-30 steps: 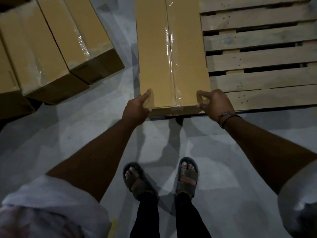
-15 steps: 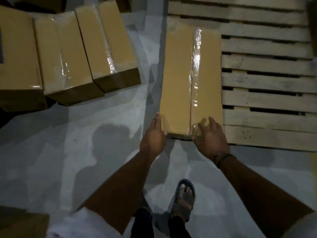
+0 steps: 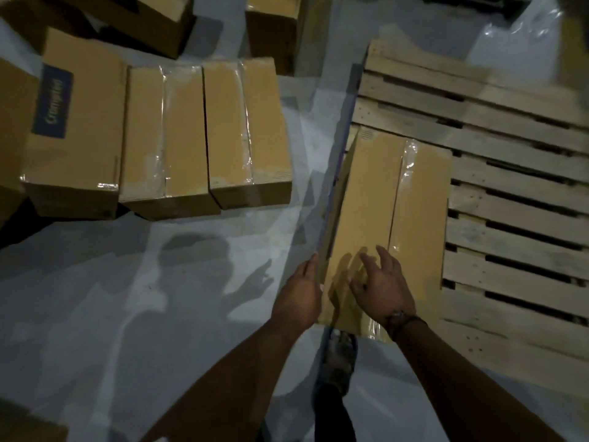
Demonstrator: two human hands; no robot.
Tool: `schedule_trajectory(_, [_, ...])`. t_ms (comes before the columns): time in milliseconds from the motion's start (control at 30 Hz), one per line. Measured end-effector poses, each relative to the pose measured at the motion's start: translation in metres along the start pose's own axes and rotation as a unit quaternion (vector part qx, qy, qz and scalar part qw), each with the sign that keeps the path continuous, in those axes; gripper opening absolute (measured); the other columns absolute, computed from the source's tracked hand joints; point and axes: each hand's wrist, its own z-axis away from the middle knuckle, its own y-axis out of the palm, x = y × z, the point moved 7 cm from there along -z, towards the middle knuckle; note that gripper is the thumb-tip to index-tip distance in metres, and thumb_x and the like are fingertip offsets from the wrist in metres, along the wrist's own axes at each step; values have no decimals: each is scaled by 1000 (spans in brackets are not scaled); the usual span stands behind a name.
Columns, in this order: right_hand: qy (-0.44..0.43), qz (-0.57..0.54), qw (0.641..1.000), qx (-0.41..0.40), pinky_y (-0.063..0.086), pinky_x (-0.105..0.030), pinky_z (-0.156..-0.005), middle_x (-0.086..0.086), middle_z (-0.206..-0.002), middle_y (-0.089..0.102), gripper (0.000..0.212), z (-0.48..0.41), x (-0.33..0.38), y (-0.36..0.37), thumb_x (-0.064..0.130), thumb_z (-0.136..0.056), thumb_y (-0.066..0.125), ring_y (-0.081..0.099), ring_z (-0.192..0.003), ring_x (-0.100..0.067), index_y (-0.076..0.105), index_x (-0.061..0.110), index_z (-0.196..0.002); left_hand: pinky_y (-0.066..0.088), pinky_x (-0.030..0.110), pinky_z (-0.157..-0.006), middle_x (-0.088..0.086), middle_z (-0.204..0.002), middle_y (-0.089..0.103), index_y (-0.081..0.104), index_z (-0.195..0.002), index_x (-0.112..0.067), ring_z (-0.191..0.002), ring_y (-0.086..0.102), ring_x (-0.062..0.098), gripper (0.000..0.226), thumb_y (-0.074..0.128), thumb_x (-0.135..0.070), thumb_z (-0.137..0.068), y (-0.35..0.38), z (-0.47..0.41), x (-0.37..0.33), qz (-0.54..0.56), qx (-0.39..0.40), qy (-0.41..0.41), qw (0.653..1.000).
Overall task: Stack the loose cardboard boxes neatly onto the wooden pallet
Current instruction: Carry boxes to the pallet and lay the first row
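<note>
A long taped cardboard box (image 3: pixel 395 218) lies on the near left corner of the wooden pallet (image 3: pixel 510 199). My left hand (image 3: pixel 299 295) lies flat against the box's left side near its front corner. My right hand (image 3: pixel 381 288) hovers over the box top with fingers spread and relaxed, holding nothing; whether it touches the top I cannot tell. Three loose boxes stand side by side on the floor at the left: a taped one (image 3: pixel 248 132), another taped one (image 3: pixel 165 138) and one with a blue label (image 3: pixel 76 129).
More cardboard boxes (image 3: pixel 274 27) stand at the back, near the pallet's far left corner. Grey floor (image 3: pixel 143 298) lies between the loose boxes and the pallet. My sandalled foot (image 3: pixel 341 358) stands just in front of the placed box.
The box has come to rest on the pallet corner. My right hand has let go of its front end and lifted over the top; my left hand slid to the side. The view swung left.
</note>
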Motion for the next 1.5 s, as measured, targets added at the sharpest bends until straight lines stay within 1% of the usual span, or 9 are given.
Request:
schedule_trajectory(200, [-41,20,999,-2,28,-45,-120,-12,-165,19,64,-88,-8,-17,44,-97,59,18,-150,-32,37,22,-152,46,46,-108,3,-162,32,19,-162,-27,-128,54,26,69,55,-25,-103,25,-71,-27,60,-18,-2,998])
schedule_trajectory(333, [-73,42,996,-5,33,-45,-115,-13,-161,25,65,-135,-13,-26,47,-93,62,24,-146,-35,40,21,-149,45,48,-110,-2,-165,25,20,-161,-30,-140,41,24,68,56,-23,-103,29,-103,-44,57,-34,-20,998])
schedule_trajectory(567, [-88,63,994,11,34,-53,-115,-10,-165,14,75,-193,-6,-39,51,-92,62,17,-148,-36,27,28,-155,46,49,-107,-4,-164,27,13,-161,-38,-139,41,25,84,57,-6,-97,25,-136,-40,69,-6,-48,996])
schedule_trajectory(767, [-96,78,992,25,37,-54,-113,-9,-166,7,77,-194,-4,-33,52,-95,56,13,-149,-37,17,29,-157,44,45,-111,-4,-165,30,19,-162,-36,-142,41,24,77,52,-8,-98,18,-135,-42,77,-18,-36,996])
schedule_trajectory(900, [-97,107,989,32,33,-54,-113,-11,-165,11,78,-194,-1,-41,59,-91,57,16,-147,-39,22,29,-154,44,41,-111,-3,-162,36,21,-162,-32,-141,43,22,74,47,-28,-94,8,-133,-48,54,8,-23,998])
schedule_trajectory(1033, [-120,140,982,27,28,-55,-115,-11,-163,16,73,-176,12,-52,59,-91,56,17,-146,-39,30,29,-152,43,41,-111,1,-162,37,23,-162,-25,-139,46,25,70,53,-17,-100,-15,-122,-40,8,-4,-43,999])
schedule_trajectory(1167, [-138,144,979,35,27,-54,-117,-13,-164,16,73,-147,51,-54,56,-92,53,16,-147,-40,26,28,-155,44,44,-110,3,-164,33,23,-162,-21,-140,46,28,67,54,-21,-102,-57,-92,-12,-6,-33,-84,996])
schedule_trajectory(1300, [-138,132,980,52,25,-54,-118,-13,-165,14,74,-131,86,-46,57,-93,52,16,-148,-39,24,30,-155,44,42,-111,-1,-167,24,16,-163,-28,-142,43,27,70,53,-27,-104,-82,-66,22,-25,-24,-114,993])
schedule_trajectory(1500, [-150,92,982,66,17,-53,-123,-11,-168,8,73,-108,175,-33,57,-99,45,8,-153,-38,18,28,-160,43,39,-113,-2,-167,24,19,-162,-30,-144,41,24,69,55,-31,-103,-155,-33,85,-24,-50,-133,990])
